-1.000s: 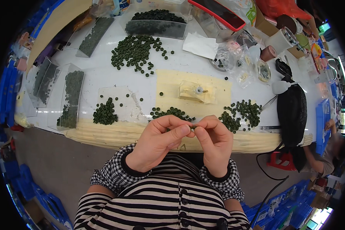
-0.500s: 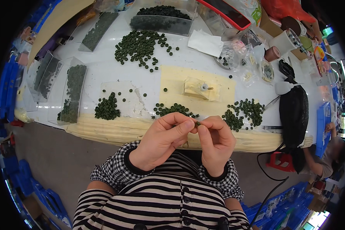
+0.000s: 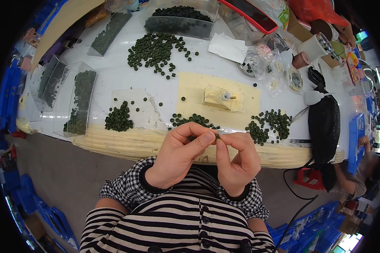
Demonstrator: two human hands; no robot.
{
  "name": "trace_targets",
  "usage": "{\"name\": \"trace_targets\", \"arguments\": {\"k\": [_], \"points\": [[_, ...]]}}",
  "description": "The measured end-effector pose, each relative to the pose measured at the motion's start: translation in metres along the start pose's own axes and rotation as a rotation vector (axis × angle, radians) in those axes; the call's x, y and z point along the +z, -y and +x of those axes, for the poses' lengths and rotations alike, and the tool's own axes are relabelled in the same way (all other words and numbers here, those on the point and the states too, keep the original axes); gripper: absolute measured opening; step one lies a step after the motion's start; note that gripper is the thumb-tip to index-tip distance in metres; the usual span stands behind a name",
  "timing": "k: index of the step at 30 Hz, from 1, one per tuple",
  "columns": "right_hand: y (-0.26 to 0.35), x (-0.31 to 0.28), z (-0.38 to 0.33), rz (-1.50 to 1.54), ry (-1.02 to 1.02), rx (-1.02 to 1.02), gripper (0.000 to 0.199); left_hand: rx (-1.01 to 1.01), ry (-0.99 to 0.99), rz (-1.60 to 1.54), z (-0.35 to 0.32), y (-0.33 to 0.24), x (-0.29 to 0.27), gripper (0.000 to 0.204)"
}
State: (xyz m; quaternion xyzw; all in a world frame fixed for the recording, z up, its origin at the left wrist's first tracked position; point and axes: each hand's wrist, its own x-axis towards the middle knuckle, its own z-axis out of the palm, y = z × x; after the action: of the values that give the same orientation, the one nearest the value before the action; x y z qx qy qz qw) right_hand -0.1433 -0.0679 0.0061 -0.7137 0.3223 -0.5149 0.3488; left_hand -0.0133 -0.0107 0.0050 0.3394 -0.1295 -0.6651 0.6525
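We hold our left hand [image 3: 179,154] and right hand [image 3: 236,162] together just above the near edge of the table [image 3: 114,76], the fingertips of both pinched on one small dark green bead [image 3: 217,136] held between them. Directly beyond the hands lies a heap of green beads [image 3: 192,120], with another heap [image 3: 119,119] toward the near left and a third [image 3: 268,125] toward the near right. A small cream block with a pin [image 3: 221,98] sits on a yellow mat [image 3: 217,101] at the table's middle. A larger scatter of beads [image 3: 156,50] lies toward the far edge, before a clear box [image 3: 177,21] of them. Clear trays [image 3: 78,103] line the left edge; a black pouch [image 3: 324,128] lies along the right edge. The table is white, its near edge padded in pale yellow; blue crates [image 3: 42,206] stand on the grey floor. Against the earlier frames, our hands have stayed joined at the same spot, the bead still pinched.
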Motion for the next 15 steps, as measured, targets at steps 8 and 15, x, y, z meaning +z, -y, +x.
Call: {"name": "trace_targets", "arguments": {"k": [8, 15], "points": [[-0.0032, -0.0035, 0.0025, 0.023, 0.043, -0.099, 0.023, 0.156, 0.004, 0.088, 0.0000, 0.0060, 0.0020, 0.007], [-0.0056, -0.0089, 0.0034, 0.068, 0.117, -0.084, 0.031, 0.316, -0.071, 0.328, 0.0052, 0.0027, 0.0048, 0.015]]}}
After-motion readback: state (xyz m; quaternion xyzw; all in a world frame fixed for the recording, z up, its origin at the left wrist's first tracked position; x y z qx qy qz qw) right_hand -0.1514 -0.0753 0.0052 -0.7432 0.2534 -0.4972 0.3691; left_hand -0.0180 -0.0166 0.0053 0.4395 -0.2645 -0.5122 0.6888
